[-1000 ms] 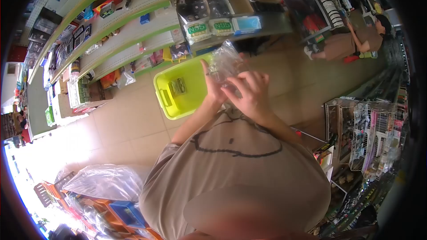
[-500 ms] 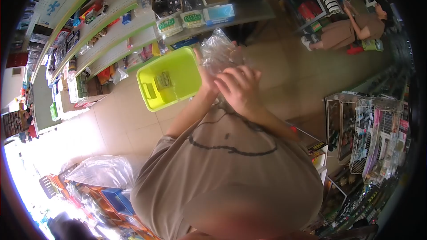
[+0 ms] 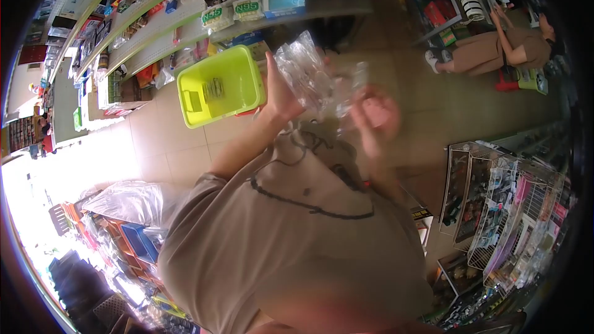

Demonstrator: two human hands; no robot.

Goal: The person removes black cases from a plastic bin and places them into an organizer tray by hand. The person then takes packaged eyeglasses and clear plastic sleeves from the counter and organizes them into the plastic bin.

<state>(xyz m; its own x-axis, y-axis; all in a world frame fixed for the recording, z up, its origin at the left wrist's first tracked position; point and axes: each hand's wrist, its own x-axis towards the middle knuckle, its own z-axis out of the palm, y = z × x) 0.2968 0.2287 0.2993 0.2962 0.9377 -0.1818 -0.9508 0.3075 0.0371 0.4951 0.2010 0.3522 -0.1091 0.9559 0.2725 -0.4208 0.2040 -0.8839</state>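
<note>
Clear plastic packets (image 3: 304, 74) lie in my left hand (image 3: 283, 96), whose thumb sticks up beside them. My right hand (image 3: 377, 114) is to the right, blurred by motion, with its fingers curled in a pinch on a separate clear plastic packet (image 3: 357, 86). What the packets contain is too small to tell. A yellow-green basket (image 3: 238, 86) stands just left of my left hand. Inside it, toward its left side, lies a small packet of items (image 3: 213, 88).
Shelves with goods (image 3: 148, 25) run along the upper left. N95 packs (image 3: 249, 7) sit on the shelf ahead. Wire racks (image 3: 513, 204) stand at the right. A person in brown (image 3: 489, 52) is at the upper right. Plastic-wrapped goods (image 3: 133, 201) lie lower left.
My right hand has moved away to the right from my left hand, with one clear packet. The view has shifted, so the basket and shelves appear farther left and higher.
</note>
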